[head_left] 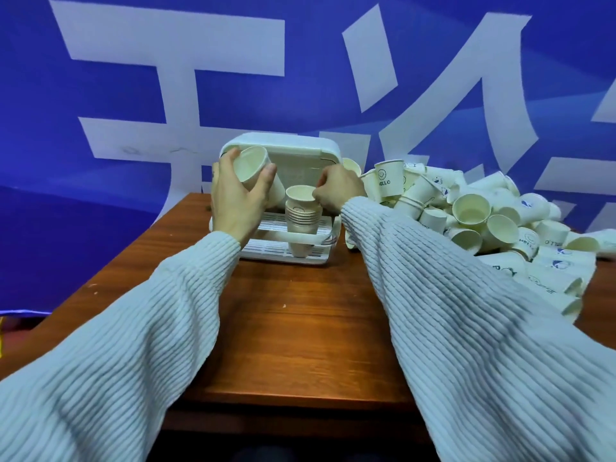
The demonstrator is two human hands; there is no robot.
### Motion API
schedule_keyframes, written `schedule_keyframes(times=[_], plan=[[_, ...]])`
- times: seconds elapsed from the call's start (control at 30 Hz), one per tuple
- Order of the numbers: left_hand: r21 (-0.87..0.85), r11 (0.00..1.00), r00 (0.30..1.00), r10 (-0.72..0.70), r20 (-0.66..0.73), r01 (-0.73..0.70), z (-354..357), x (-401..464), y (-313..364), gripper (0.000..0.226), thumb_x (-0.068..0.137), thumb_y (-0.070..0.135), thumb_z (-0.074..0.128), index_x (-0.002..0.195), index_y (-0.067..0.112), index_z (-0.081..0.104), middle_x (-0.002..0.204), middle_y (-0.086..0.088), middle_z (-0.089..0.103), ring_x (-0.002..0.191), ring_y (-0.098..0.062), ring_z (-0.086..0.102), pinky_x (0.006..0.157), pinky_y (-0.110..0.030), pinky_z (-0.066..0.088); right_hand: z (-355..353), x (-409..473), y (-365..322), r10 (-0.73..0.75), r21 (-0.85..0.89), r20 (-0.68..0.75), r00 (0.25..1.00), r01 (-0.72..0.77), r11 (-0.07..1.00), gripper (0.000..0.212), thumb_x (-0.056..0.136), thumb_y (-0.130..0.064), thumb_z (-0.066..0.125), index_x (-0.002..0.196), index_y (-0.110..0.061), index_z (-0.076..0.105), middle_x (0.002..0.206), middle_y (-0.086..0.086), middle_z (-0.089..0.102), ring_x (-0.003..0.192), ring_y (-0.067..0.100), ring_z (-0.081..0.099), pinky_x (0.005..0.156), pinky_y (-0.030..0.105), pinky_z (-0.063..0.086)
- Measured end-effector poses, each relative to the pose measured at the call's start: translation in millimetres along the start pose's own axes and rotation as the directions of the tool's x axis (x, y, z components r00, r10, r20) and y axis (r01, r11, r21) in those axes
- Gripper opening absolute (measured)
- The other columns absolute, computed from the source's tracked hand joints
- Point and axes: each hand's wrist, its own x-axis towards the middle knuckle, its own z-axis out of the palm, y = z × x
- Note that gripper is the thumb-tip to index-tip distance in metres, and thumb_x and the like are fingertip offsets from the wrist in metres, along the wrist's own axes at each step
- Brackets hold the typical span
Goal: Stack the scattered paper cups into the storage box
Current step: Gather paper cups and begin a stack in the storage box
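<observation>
Holding one paper cup (252,168) tipped on its side, the left hand (237,198) waits just left of the stack of cups (301,215) that stands in the white storage box (283,208). Its fingers are curled around that cup. The right hand (336,190) is at the rim of the top cup in the stack, fingers pinched close together there, so it seems to be pushing that cup down or keeping the stack steady. The box sits at the far end of the brown tabletop (300,328), with its lid (293,151) standing up behind it. A big pile of loose cups (483,221) lies on the right side, just beside the box. I think the step now is to seat the top cup and then add the one in the left hand. To do it well, turn the held cup so its mouth faces up, line its bottom over the open top cup, and slide it straight down. Keep the right hand lightly on the stack so it does not lean or tip. Push gently, because paper cups squash easily. Lots of cups are left, so the job looks far from done.
</observation>
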Motion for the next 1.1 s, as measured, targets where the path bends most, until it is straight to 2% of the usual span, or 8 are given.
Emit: schedule_keyframes(times=[0.17,0.3,0.5,0.67,0.8,0.97,1.03,1.1], plan=[[0.048,0.997,0.996,0.064,0.056,-0.066,9,7,1,0.070,0.092,0.050,0.070,0.149,0.018,0.043,0.145,-0.003,0.048,0.131,-0.018,0.047,0.109,-0.039,0.045,15,-3,6,-0.040,-0.003,0.079,0.996,0.041,0.999,0.006,0.095,-0.018,0.063,0.099,-0.017,0.068,0.103,0.008,0.072,0.095,0.026,0.064,0.080,0.034,0.048],[0.142,0.980,0.983,0.119,0.139,-0.138,24,16,10,0.067,0.096,0.044,0.069,0.151,0.015,0.043,0.150,-0.007,0.046,0.136,-0.021,0.044,0.106,-0.029,0.036,-1,-2,17,-0.073,0.048,0.080,0.994,0.069,0.996,0.030,0.100,-0.042,0.058,0.110,-0.018,0.073,0.113,0.004,0.075,0.101,0.022,0.066,0.091,0.039,0.054],[0.258,0.902,0.919,0.269,0.288,-0.345,51,27,15,0.049,0.103,0.037,0.057,0.150,0.024,0.047,0.157,-0.005,0.040,0.137,-0.028,0.046,0.113,-0.045,0.040,-19,-14,54,-0.020,0.058,-0.020,1.000,0.021,0.998,0.031,0.096,-0.049,0.057,0.108,-0.024,0.072,0.101,-0.004,0.072,0.097,0.020,0.067,0.081,0.035,0.049],[0.427,0.774,0.834,0.226,0.504,-0.467,65,19,0,0.046,0.105,0.041,0.046,0.150,0.030,0.047,0.155,-0.006,0.044,0.128,-0.036,0.055,0.107,-0.056,0.044,-32,-23,77,0.008,0.059,-0.053,0.999,-0.005,0.998,0.034,0.092,-0.062,0.055,0.098,-0.031,0.069,0.090,-0.010,0.073,0.086,0.015,0.069,0.081,0.037,0.055],[0.580,0.675,0.813,0.050,0.579,-0.455,70,1,-23,0.066,0.100,0.068,0.034,0.158,0.036,0.034,0.163,0.000,0.038,0.151,-0.030,0.030,0.123,-0.058,0.018,-39,-31,95,0.023,0.019,-0.046,0.999,-0.022,1.000,0.032,0.095,-0.059,0.053,0.102,-0.031,0.066,0.087,-0.005,0.073,0.086,0.017,0.068,0.080,0.039,0.055],[0.647,0.576,0.784,-0.016,0.620,-0.500,69,-1,-18,0.086,0.092,0.083,0.019,0.163,0.035,0.018,0.169,0.001,0.023,0.159,-0.026,0.002,0.122,-0.064,-0.008,-53,-43,111,0.033,0.006,-0.006,0.999,-0.033,0.999,0.034,0.091,-0.057,0.055,0.097,-0.026,0.070,0.078,-0.008,0.071,0.086,0.020,0.069,0.082,0.040,0.056],[0.647,0.545,0.796,0.065,0.601,-0.533,71,-6,-10,0.085,0.093,0.081,0.022,0.162,0.032,0.023,0.168,-0.004,0.028,0.159,-0.028,-0.001,0.120,-0.062,-0.011,-62,-47,117,0.036,-0.008,0.042,0.998,-0.036,0.999,0.032,0.093,-0.052,0.057,0.096,-0.023,0.071,0.078,-0.004,0.072,0.084,0.020,0.070,0.079,0.038,0.057],[0.572,0.558,0.783,0.267,0.562,-0.601,77,-18,-1,0.072,0.096,0.069,0.035,0.154,0.026,0.042,0.156,-0.009,0.046,0.156,-0.031,0.016,0.125,-0.060,0.002,-70,-51,124,0.021,-0.019,0.095,0.995,-0.019,1.000,0.025,0.094,-0.046,0.059,0.093,-0.024,0.072,0.077,-0.002,0.072,0.084,0.022,0.071,0.080,0.040,0.058]])
